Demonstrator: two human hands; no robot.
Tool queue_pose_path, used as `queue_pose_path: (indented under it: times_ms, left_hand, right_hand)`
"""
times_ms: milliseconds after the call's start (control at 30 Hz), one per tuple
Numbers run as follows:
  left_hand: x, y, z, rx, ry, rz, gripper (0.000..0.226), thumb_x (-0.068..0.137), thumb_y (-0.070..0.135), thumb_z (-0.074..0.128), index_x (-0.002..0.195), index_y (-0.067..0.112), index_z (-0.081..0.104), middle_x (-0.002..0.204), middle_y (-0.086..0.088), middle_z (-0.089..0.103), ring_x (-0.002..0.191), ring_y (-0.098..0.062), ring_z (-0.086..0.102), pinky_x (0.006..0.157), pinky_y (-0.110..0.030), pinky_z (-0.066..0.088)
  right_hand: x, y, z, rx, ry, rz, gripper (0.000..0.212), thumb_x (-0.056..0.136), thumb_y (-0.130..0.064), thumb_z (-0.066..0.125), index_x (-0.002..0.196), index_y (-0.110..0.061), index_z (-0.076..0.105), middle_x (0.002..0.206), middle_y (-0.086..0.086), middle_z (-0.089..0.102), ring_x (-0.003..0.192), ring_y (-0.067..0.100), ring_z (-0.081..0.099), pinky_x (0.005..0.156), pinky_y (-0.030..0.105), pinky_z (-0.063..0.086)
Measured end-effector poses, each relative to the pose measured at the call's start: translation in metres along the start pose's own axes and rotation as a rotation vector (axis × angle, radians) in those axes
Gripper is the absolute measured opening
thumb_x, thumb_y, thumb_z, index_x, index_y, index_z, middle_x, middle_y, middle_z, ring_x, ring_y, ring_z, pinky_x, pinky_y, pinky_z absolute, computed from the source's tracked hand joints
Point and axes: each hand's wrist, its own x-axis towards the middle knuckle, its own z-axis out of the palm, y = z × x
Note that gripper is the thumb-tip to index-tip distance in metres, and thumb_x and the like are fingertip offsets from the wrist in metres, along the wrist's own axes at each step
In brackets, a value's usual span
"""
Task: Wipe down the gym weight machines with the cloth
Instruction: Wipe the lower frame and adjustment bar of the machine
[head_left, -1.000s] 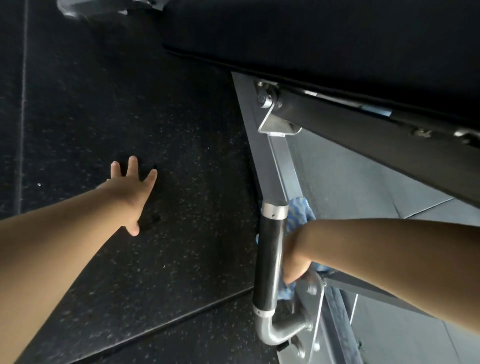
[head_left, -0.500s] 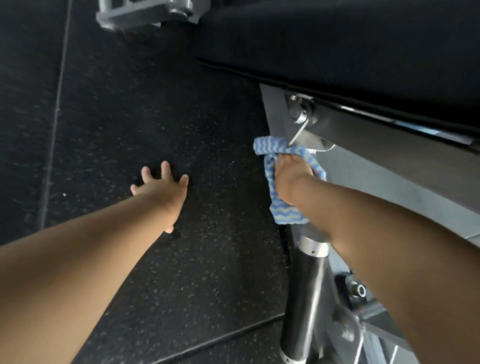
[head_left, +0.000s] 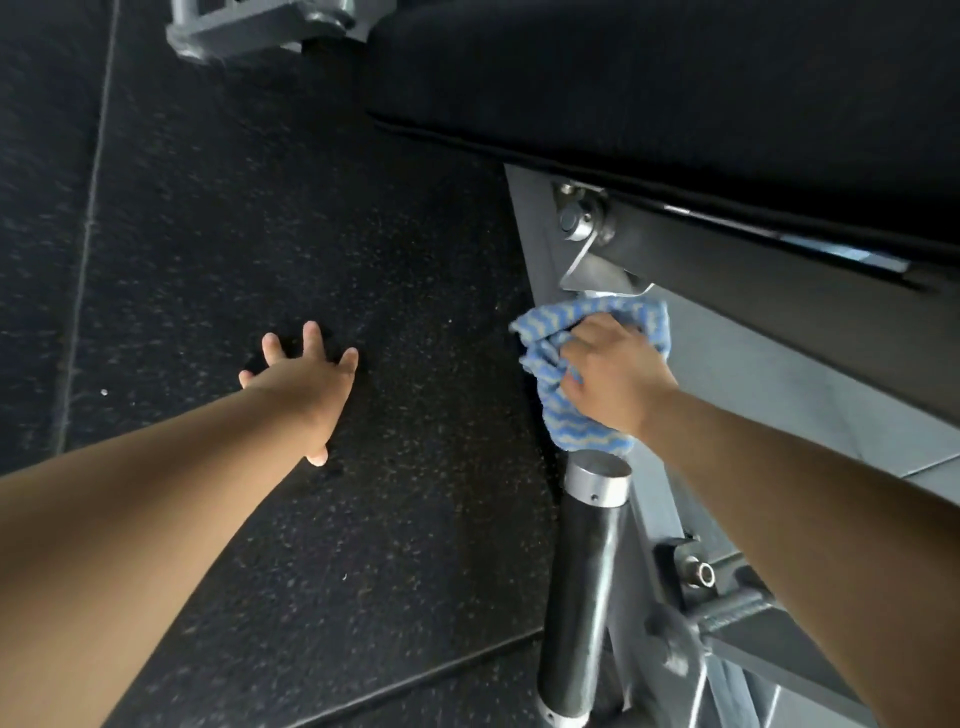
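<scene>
Right hand (head_left: 618, 376) clenched around a bunched blue-and-white striped cloth (head_left: 582, 431), pressing it against the grey metal frame (head_left: 540, 270) of the weight machine, just below a bolted bracket (head_left: 584, 223) under the edge of the black seat pad (head_left: 649, 78) and just above the capped top of a black-sleeved handle bar (head_left: 584, 587). Left hand (head_left: 304, 384) released, fingers spread and holding nothing, reaching out over the dark speckled rubber floor (head_left: 260, 208), well apart from the frame; contact with the floor impossible to tell.
</scene>
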Motion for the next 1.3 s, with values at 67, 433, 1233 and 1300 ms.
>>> queue_pose_path:
  times_ms: [67,433,1233,1300]
  left_hand:
    - [0.0,0.0,0.0,-0.002,0.002,0.002,0.11,0.079,0.022,0.073,0.149,0.027,-0.011,0.152,-0.013,-0.025,0.14,-0.047,-0.006,0.11,-0.056,0.024]
    - [0.001,-0.001,0.0,0.004,-0.017,0.022,0.109,0.08,0.023,0.072,0.148,0.026,-0.013,0.151,-0.014,-0.028,0.139,-0.048,-0.008,0.111,-0.056,0.022]
    - [0.002,0.001,0.0,0.038,-0.022,0.019,0.107,0.082,0.024,0.07,0.148,0.023,-0.015,0.15,-0.016,-0.029,0.139,-0.049,-0.007,0.11,-0.056,0.023]
    - [0.003,0.001,0.001,0.047,-0.028,0.011,0.108,0.082,0.025,0.07,0.147,0.023,-0.017,0.15,-0.017,-0.03,0.138,-0.05,-0.007,0.11,-0.055,0.024]
  right_hand:
    - [-0.01,0.003,0.003,0.305,0.21,0.317,0.025,0.077,-0.018,0.046,0.073,0.001,0.062,0.077,0.02,0.061,0.076,0.036,0.06,0.066,0.033,0.048]
    - [0.044,0.005,-0.004,1.017,0.314,1.301,0.04,0.098,-0.017,0.035,0.133,-0.004,0.046,0.147,0.009,0.036,0.124,0.029,0.046,0.098,0.032,0.035]
    - [0.019,0.006,0.01,0.631,-0.187,0.914,0.081,0.09,-0.04,0.049,0.151,-0.027,-0.002,0.158,0.005,0.008,0.143,0.026,0.019,0.11,0.039,0.027]
    - [0.034,0.003,0.007,0.646,-0.188,0.985,0.083,0.087,-0.036,0.052,0.151,-0.026,-0.001,0.159,0.002,0.004,0.145,0.021,0.008,0.115,0.048,0.019]
